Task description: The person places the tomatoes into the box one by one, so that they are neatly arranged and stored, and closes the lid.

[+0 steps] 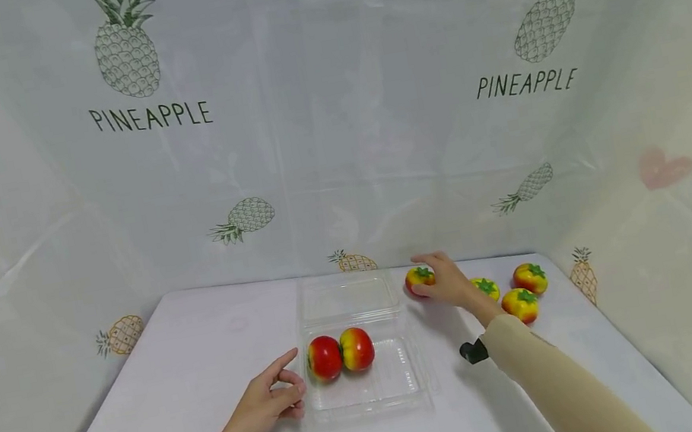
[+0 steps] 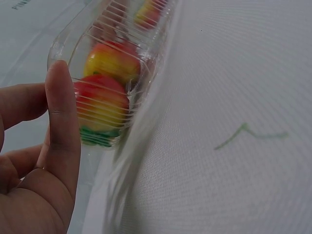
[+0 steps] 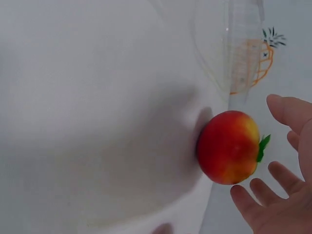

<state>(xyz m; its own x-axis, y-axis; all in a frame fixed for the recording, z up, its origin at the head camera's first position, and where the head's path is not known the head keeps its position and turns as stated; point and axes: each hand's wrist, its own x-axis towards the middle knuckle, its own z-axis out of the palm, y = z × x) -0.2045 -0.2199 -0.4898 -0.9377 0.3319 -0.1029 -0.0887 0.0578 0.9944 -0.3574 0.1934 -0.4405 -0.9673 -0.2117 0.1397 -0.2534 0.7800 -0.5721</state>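
Note:
A clear plastic clamshell box (image 1: 398, 384) lies with its lid folded back on the white table. Two red-and-yellow persimmon-like fruits (image 1: 358, 350) sit side by side in its left half. My left hand (image 1: 269, 399) is beside the box's left wall, index finger extended and the others loosely bent; contact with the wall is unclear. At the box's far right, another persimmon-like fruit (image 3: 229, 147) stands on the table, its green calyx turned towards my right hand (image 1: 446, 282). In the right wrist view, spread thumb and fingers (image 3: 287, 180) reach around this fruit, with a gap visible at the thumb.
Several more such fruits (image 1: 520, 306) lie on the table's right side, partly behind my right forearm. The open lid (image 1: 348, 297) lies flat towards the back. A white sheet (image 1: 331, 133) printed with pineapples hangs just behind the table (image 1: 163, 402).

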